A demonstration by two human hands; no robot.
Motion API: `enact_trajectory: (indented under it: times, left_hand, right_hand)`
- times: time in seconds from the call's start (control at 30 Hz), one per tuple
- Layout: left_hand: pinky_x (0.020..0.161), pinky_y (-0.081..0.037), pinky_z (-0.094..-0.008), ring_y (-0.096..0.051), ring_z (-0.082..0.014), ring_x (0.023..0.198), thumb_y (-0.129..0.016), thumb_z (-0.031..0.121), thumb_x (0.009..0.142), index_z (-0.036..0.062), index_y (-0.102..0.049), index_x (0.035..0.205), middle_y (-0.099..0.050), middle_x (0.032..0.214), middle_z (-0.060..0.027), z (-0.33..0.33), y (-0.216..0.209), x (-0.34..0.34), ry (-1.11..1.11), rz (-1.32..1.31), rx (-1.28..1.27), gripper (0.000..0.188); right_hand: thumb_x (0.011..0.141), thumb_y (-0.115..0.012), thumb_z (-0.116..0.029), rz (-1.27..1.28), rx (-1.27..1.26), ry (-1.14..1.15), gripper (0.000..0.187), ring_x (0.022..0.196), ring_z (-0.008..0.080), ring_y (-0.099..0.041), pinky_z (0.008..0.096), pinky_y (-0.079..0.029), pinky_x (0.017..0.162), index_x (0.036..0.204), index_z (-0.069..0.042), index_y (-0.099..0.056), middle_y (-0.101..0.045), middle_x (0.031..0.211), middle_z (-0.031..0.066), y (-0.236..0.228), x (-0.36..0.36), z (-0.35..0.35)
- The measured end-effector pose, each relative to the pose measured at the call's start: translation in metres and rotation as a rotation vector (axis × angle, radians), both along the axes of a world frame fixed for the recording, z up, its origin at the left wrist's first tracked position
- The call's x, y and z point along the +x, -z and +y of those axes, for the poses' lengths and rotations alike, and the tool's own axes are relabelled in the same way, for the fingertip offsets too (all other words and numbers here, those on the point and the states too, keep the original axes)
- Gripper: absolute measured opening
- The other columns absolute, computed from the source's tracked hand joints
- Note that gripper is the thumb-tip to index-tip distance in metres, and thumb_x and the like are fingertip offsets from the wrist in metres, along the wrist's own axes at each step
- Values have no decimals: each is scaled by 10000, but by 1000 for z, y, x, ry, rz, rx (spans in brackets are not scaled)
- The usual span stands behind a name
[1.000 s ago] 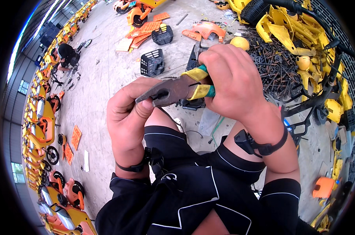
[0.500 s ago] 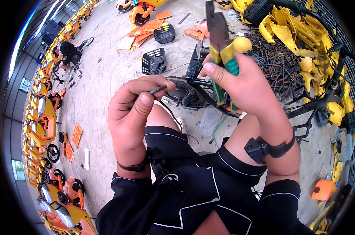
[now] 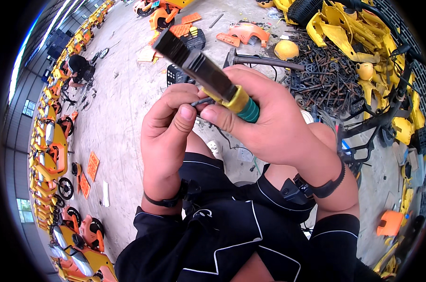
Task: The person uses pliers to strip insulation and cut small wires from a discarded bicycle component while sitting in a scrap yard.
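A thin dark cable end (image 3: 201,102) is pinched between the thumb and fingers of my left hand (image 3: 167,124). Combination pliers (image 3: 210,75) with dark metal jaws and yellow-green handles are gripped in my right hand (image 3: 274,115). Their jaws point up and to the left, above my left fingers. My right thumb reaches the cable's tip, and the two hands nearly meet there. Below them hangs more of the thin black cable (image 3: 226,140). Most of the handles are hidden in my right palm.
A hammer (image 3: 269,61) lies beyond my right hand, beside a heap of dark metal parts (image 3: 323,77). Yellow body panels (image 3: 337,37) are piled at the far right. Yellow scooters (image 3: 53,145) line the left side, and a person (image 3: 80,69) crouches near them.
My right hand has come left and turned, tilting the pliers from nearly upright toward the upper left. Its thumb has reached the cable's tip. My left hand has shifted slightly right, still pinching the cable.
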State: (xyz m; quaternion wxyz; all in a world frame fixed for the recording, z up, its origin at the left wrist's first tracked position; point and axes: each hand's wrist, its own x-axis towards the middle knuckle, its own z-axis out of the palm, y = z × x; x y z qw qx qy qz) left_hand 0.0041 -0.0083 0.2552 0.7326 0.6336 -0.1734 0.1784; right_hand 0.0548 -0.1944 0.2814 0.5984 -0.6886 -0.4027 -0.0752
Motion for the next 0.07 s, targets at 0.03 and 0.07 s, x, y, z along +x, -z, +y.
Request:
enact_trajectory:
  times: [0.03,0.07]
  left_hand:
    - [937,-458,-326,-577,-183,1024,-633,115,980,-28,-658,1036,-618,1124,-113,-4,1,-2,-39,21,17,155]
    - [937,-458,-326,-577,-183,1024,-633,115,980,-28,-658,1036,-618,1124,-113,-5,0,-1,-36,20,20,155]
  right_hand:
    - [863,-778,-181,9,-11,27,318,935,244,-629,344,-491,832,1125,-42,-663,-642,978,98,1,0,1]
    - [839,-781,-155,19,-22,55,320,962,315,-643,388,-501,818,1102,-27,-650,-638,1004,147,1,0,0]
